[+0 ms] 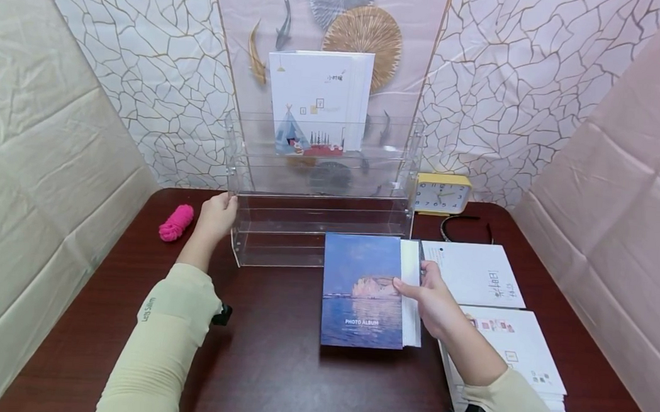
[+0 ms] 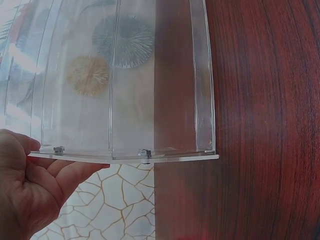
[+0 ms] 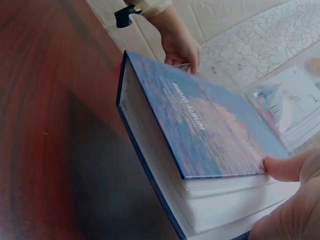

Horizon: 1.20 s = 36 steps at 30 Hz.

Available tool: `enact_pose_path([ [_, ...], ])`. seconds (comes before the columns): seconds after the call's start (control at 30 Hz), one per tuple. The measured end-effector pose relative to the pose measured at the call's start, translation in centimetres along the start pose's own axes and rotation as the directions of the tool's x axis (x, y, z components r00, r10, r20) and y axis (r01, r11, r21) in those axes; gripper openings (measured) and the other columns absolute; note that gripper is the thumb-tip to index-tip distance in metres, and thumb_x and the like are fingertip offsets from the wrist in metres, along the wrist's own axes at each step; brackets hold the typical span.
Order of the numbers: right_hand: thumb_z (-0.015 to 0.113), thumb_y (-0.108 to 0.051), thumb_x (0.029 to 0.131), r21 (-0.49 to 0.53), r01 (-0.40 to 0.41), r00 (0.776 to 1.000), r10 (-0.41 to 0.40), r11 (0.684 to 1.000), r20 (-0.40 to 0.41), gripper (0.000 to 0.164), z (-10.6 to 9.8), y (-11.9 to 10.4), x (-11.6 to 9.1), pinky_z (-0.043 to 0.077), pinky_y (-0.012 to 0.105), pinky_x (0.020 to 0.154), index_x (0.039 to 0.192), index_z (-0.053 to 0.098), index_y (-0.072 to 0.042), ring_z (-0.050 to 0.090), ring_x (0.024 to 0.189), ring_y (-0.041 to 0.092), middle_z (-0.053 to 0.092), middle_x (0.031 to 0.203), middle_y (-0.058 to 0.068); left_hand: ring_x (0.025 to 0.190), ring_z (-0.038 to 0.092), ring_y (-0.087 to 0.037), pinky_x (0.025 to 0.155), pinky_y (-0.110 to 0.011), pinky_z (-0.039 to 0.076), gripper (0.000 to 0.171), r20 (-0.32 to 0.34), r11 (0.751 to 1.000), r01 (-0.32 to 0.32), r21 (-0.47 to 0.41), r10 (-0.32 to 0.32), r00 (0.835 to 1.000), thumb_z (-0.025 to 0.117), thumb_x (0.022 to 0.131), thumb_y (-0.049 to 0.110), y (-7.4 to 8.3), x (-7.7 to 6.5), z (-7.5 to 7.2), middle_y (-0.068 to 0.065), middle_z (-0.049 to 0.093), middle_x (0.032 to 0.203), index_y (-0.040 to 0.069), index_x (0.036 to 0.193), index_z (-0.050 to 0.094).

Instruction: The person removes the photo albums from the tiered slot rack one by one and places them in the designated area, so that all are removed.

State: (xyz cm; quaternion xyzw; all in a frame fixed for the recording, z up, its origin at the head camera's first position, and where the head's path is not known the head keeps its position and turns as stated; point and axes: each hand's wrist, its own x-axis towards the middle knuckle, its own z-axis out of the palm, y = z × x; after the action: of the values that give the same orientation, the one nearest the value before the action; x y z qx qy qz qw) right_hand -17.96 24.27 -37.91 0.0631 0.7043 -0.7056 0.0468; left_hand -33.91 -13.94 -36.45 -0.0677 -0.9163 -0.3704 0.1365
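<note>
My right hand (image 1: 437, 304) grips a blue photo album (image 1: 361, 296) by its page-edge side, thumb on the cover and fingers underneath. In the right wrist view the album (image 3: 200, 120) is tilted above the table, its white pages showing between the covers. My left hand (image 1: 217, 215) holds the left side panel of a clear acrylic tiered rack (image 1: 320, 215). The left wrist view shows the thumb on one face of that panel and fingers on the other. On the rack's upper tier leans a white album (image 1: 320, 104) with a tent drawing.
A pink yarn bundle (image 1: 176, 223) lies left of the rack. On the right stand a yellow clock (image 1: 443, 194) and a dark headband (image 1: 448, 226). White albums (image 1: 476, 275) lie nearer, beside a stack of more white albums (image 1: 525, 356). Fabric-covered walls enclose the table (image 1: 263, 366).
</note>
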Motion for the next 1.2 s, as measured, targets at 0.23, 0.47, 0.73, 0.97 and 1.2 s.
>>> enact_pose_path([
  [0.23,0.054,-0.003,0.092,-0.078,-0.085,0.996,0.083,0.993,-0.031,0.053,0.2,1.8,-0.1,0.04,0.03,0.084,0.126,0.014,0.004,0.046,0.107,0.028,0.037,0.125,0.026,0.078,0.051,-0.04,0.075,-0.05,0.042,0.027,-0.009,1.0,-0.007,-0.002,0.007,1.0,0.04,0.097,0.015,-0.1,0.0,0.0,-0.021,0.053,0.071,0.001,0.074,0.046],
  [0.47,0.056,-0.002,0.091,-0.109,-0.121,0.992,0.117,0.987,-0.044,0.051,0.1,2.6,-0.2,0.038,0.034,0.085,0.124,0.017,0.005,0.042,0.11,0.031,0.035,0.123,0.025,0.077,0.05,-0.039,0.073,-0.048,0.042,0.027,-0.001,1.0,0.006,-0.005,-0.006,1.0,0.04,0.097,0.016,0.0,-0.1,0.0,-0.019,0.05,0.068,0.002,0.074,0.044],
  [0.73,0.056,0.001,0.089,-0.099,-0.155,0.987,0.149,0.983,-0.062,0.049,-0.1,3.7,0.0,0.041,0.028,0.075,0.12,0.018,0.006,0.044,0.102,0.029,0.033,0.119,0.023,0.076,0.05,-0.038,0.073,-0.048,0.042,0.026,-0.002,1.0,0.004,-0.01,-0.004,1.0,0.04,0.097,0.015,0.0,0.0,0.0,-0.016,0.048,0.065,0.002,0.075,0.046],
  [0.97,0.055,0.002,0.088,-0.103,-0.159,0.986,0.153,0.982,-0.067,0.046,-0.1,4.1,0.3,0.03,0.034,0.088,0.117,0.019,0.006,0.033,0.111,0.034,0.03,0.12,0.023,0.077,0.049,-0.039,0.073,-0.049,0.041,0.027,-0.005,1.0,-0.003,-0.003,0.003,1.0,0.04,0.097,0.015,0.0,-0.1,-0.1,-0.019,0.05,0.068,0.002,0.074,0.045],
  [1.2,0.057,0.0,0.087,-0.119,-0.195,0.979,0.186,0.974,-0.081,0.046,0.0,4.5,0.5,0.036,0.032,0.083,0.116,0.023,0.007,0.038,0.107,0.032,0.034,0.118,0.023,0.077,0.05,-0.039,0.074,-0.049,0.041,0.027,-0.006,1.0,-0.007,-0.004,0.007,1.0,0.04,0.097,0.016,-0.1,-0.1,0.0,-0.019,0.049,0.068,0.002,0.074,0.045],
])
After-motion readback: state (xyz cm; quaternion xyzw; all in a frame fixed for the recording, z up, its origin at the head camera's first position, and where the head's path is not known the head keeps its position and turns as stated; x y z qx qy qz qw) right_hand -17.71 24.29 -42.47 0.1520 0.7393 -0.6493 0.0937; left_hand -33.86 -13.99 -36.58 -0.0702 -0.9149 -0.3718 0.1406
